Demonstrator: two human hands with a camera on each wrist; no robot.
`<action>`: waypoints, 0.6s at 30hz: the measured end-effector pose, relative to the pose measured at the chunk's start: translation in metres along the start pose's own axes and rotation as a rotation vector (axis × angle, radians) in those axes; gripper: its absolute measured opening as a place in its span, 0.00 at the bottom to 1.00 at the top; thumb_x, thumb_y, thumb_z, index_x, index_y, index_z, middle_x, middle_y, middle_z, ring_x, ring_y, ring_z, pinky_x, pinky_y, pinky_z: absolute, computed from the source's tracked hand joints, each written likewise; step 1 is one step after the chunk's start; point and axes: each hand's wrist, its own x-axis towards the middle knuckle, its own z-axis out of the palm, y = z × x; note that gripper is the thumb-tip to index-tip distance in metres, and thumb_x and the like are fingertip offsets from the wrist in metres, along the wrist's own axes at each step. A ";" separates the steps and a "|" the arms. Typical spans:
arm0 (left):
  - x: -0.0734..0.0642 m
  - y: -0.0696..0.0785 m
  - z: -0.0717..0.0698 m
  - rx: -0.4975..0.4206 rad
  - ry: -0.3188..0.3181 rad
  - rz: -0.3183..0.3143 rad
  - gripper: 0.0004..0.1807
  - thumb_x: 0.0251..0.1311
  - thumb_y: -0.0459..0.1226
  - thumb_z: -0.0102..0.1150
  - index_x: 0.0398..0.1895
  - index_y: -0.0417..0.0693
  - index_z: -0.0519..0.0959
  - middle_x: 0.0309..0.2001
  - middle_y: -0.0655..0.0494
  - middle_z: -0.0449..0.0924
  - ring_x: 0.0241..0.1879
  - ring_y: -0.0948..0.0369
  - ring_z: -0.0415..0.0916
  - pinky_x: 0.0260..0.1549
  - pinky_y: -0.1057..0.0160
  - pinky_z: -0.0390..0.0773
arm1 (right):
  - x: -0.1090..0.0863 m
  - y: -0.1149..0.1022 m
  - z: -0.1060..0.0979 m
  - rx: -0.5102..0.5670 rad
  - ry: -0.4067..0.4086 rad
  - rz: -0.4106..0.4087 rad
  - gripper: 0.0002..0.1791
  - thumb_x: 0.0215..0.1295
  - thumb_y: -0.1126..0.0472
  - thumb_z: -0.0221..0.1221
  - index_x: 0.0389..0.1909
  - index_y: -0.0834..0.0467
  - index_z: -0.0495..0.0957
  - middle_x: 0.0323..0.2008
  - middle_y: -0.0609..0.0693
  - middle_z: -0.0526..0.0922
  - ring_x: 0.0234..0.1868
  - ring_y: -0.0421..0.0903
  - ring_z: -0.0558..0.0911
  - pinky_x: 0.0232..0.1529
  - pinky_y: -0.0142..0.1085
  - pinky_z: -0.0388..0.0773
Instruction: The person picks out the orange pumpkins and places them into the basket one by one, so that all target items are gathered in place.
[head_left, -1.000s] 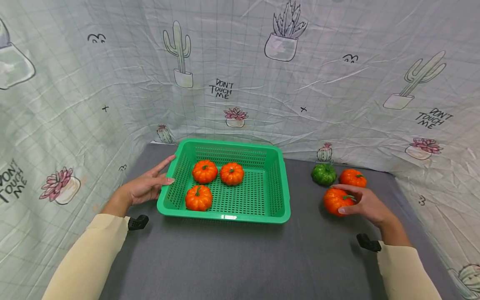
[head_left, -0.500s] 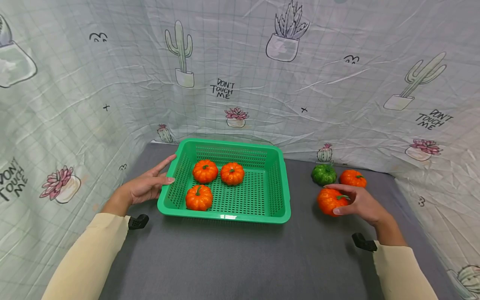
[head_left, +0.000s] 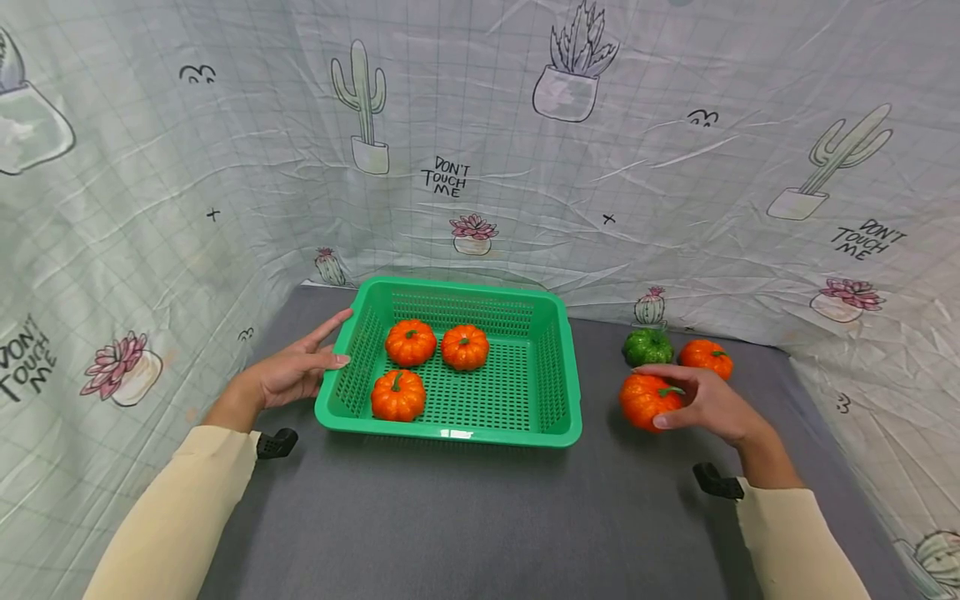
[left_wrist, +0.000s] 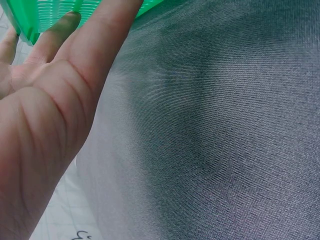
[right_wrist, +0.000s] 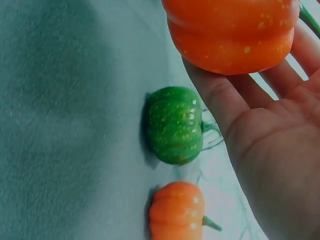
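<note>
I start at the left hand (head_left: 296, 371), whose fingers lie extended, touching the left side of the green rectangular basket of perforated plastic (head_left: 525, 438) (steadying it, I would judge). In its left and middle part I count three ribbed orange pumpkins with green stems: the front pumpkin (head_left: 398, 396), the back-left pumpkin (head_left: 410, 342) and, just beside that, the back-middle pumpkin (head_left: 465, 347). Right of the basket, apart from it, the round glossy orange pumpkin (head_left: 645, 402) is gripped between thumb and fingers of the right hand (head_left: 712, 406). Behind it, on the grey cloth-covered worktop (head_left: 450, 517), sit the speckled green pumpkin (head_left: 648, 347) and, farther right, the far orange pumpkin (head_left: 707, 357).

I take the step in hand to be the carry toward the basket. The next move, I judge, calls for clearing the right rim, then lowering the pumpkin beside the others without bumping them.
</note>
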 end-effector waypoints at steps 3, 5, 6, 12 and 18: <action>0.000 0.000 0.000 0.001 0.002 0.001 0.49 0.78 0.34 0.52 0.84 0.82 0.35 0.79 0.48 0.53 0.56 0.56 0.85 0.53 0.46 0.84 | 0.002 -0.003 0.001 0.007 -0.015 -0.014 0.36 0.60 0.69 0.72 0.71 0.65 0.73 0.55 0.32 0.84 0.50 0.36 0.84 0.46 0.34 0.86; 0.000 0.000 0.000 0.002 0.003 0.002 0.49 0.78 0.34 0.52 0.84 0.82 0.35 0.78 0.50 0.54 0.56 0.56 0.85 0.53 0.46 0.84 | 0.004 -0.006 0.002 0.013 -0.025 -0.026 0.37 0.60 0.69 0.72 0.71 0.65 0.72 0.55 0.33 0.85 0.49 0.37 0.84 0.45 0.35 0.86; 0.000 0.000 0.000 0.003 0.003 0.003 0.49 0.78 0.34 0.52 0.84 0.82 0.35 0.78 0.50 0.55 0.56 0.56 0.85 0.53 0.46 0.84 | 0.005 -0.007 0.003 0.015 -0.031 -0.032 0.37 0.60 0.70 0.72 0.71 0.65 0.72 0.55 0.34 0.85 0.49 0.37 0.84 0.44 0.36 0.87; 0.000 0.000 0.000 0.009 0.005 0.001 0.49 0.78 0.34 0.52 0.84 0.83 0.35 0.80 0.47 0.51 0.56 0.56 0.85 0.54 0.46 0.84 | 0.011 -0.015 0.006 0.041 -0.067 -0.052 0.37 0.60 0.70 0.71 0.72 0.64 0.72 0.56 0.36 0.86 0.49 0.39 0.85 0.43 0.38 0.88; 0.000 0.002 0.001 0.007 0.006 -0.004 0.49 0.78 0.34 0.52 0.84 0.82 0.34 0.81 0.47 0.51 0.56 0.56 0.85 0.54 0.47 0.84 | 0.015 -0.020 0.009 0.061 -0.097 -0.084 0.36 0.59 0.72 0.70 0.71 0.65 0.73 0.57 0.37 0.86 0.49 0.41 0.85 0.45 0.38 0.88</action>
